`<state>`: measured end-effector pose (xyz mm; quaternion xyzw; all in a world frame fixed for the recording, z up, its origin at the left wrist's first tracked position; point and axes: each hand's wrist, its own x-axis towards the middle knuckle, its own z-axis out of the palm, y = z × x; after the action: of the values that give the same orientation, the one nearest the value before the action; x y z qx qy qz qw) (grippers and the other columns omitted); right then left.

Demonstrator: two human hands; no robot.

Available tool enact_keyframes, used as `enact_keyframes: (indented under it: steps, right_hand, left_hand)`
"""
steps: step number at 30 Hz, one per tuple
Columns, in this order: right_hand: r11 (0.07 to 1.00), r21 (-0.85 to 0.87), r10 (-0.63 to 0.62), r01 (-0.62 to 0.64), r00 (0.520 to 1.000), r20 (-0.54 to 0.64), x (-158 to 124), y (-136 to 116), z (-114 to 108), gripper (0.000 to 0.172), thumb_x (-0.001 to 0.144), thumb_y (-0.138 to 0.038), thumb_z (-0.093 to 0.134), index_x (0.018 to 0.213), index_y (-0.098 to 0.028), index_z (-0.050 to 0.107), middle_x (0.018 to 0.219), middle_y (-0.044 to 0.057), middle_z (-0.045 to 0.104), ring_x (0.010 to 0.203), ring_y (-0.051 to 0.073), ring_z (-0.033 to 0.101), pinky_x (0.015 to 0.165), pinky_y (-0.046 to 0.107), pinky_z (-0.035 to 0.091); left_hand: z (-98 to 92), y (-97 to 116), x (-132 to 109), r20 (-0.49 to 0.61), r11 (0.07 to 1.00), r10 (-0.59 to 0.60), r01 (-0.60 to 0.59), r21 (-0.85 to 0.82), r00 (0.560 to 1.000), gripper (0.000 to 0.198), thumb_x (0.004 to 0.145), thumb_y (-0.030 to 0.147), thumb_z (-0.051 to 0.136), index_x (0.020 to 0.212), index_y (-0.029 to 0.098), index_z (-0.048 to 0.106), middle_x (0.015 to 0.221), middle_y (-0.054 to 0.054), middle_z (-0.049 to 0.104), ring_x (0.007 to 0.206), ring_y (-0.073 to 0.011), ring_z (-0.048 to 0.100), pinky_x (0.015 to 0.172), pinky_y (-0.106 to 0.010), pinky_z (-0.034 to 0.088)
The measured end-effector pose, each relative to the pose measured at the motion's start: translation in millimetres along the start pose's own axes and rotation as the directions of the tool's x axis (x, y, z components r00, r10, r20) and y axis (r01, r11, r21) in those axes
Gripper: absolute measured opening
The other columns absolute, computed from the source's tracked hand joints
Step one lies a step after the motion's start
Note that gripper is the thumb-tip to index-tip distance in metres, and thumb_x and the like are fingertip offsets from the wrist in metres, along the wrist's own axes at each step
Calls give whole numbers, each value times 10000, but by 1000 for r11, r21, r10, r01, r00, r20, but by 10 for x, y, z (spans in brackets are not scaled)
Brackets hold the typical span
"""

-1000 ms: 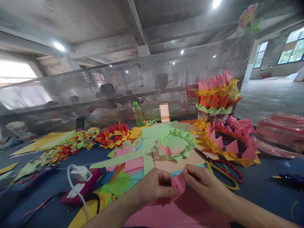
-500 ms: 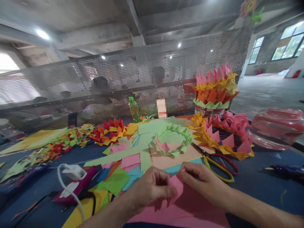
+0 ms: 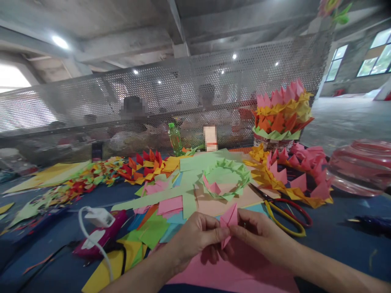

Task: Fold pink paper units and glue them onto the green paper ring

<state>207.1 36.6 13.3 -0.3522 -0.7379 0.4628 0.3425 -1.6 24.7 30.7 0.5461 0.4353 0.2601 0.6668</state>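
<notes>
A small folded piece of pink paper (image 3: 229, 217) with a pointed top is pinched between both hands. My left hand (image 3: 205, 236) is closed on its left side, thumb across the front. My right hand (image 3: 254, 230) grips the right edge with thumb and fingers. Beneath them lies a large pink paper sheet (image 3: 241, 270). Just beyond the hands, a ring of folded green paper (image 3: 226, 179) with one pink point (image 3: 214, 188) in it rests on stacked paper. Scissors (image 3: 288, 217) with yellow and red handles lie right of my right hand.
Coloured paper sheets (image 3: 154, 232) and a purple power strip (image 3: 100, 236) with a white plug lie left. Orange and pink folded-paper rings (image 3: 301, 185), a tiered paper lotus (image 3: 281, 118) and a clear jar (image 3: 360, 167) stand right. A green-capped bottle (image 3: 174, 138) stands before the perforated metal screen (image 3: 183, 89).
The pink paper has turned upright, its folded point now rising above my fingertips with a crease visible. Both hands have come closer together around it. The view has shifted slightly.
</notes>
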Motion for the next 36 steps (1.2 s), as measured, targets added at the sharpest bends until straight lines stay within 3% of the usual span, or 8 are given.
enact_keyframes:
  steps: [3,7,11,15,19,25,32,36]
  right_hand:
    - [1000,16,24,-24,1000,15,2,38,7,407,963,-543,534,777,-188,607,705,6,601,663,153,552,603,247,448]
    - [996,-76,31,-37,995,-90,-16,21,2,241,956,-421,585,854,-204,557,735,-10,567,659,144,525,606,250,445]
    - [969,-224,-161,110,961,-225,-42,-32,-23,200,945,-286,606,1098,-232,489,934,13,553,748,146,531,676,264,470]
    - [905,-350,-278,243,959,-53,-31,-31,-53,110,964,-180,571,1053,-243,557,1036,42,560,947,179,562,828,299,469]
    - [918,-319,-256,235,966,-27,-16,-34,-55,134,947,-135,589,1043,-228,582,1049,44,558,970,178,566,853,292,463]
    - [927,-294,-252,232,967,-31,-33,-71,-43,104,931,-134,614,879,-224,617,974,22,538,913,155,566,819,259,464]
    - [966,-229,-140,116,985,-95,-45,-60,-23,154,947,-252,626,796,-232,649,1118,62,586,1256,234,487,984,332,432]
    - [966,-236,-129,102,986,-102,-52,-54,-15,158,945,-274,625,793,-240,646,1147,60,601,1328,237,436,1023,344,415]
  left_hand:
    - [-1,5,15,5,1000,4,-5,25,1000,539,738,618,743,749,79,738,691,-114,725,461,-93,562,406,-169,373]
    - [4,17,17,-66,999,29,-28,15,997,493,728,586,758,701,96,716,638,-86,699,466,-86,531,419,-171,350]
    - [20,51,-3,-138,1000,23,-22,7,990,460,718,560,761,677,103,714,584,-60,664,449,-85,501,418,-179,333]
    - [35,78,-12,-153,999,31,-28,22,988,493,725,588,743,656,101,710,565,-53,637,454,-92,504,420,-189,326]
    - [39,52,-9,-141,999,45,-42,29,989,508,728,604,740,679,98,719,575,-50,637,466,-93,510,430,-188,337]
    - [22,-2,1,-89,999,38,-35,26,995,489,740,587,745,710,100,728,626,-70,677,482,-94,522,443,-191,349]
    - [32,30,1,-77,999,-1,4,36,997,418,751,518,752,747,100,733,695,-94,723,510,-97,548,466,-191,380]
    - [38,18,2,-73,999,-24,27,44,997,393,741,489,757,758,97,745,714,-97,735,523,-105,574,464,-193,394]
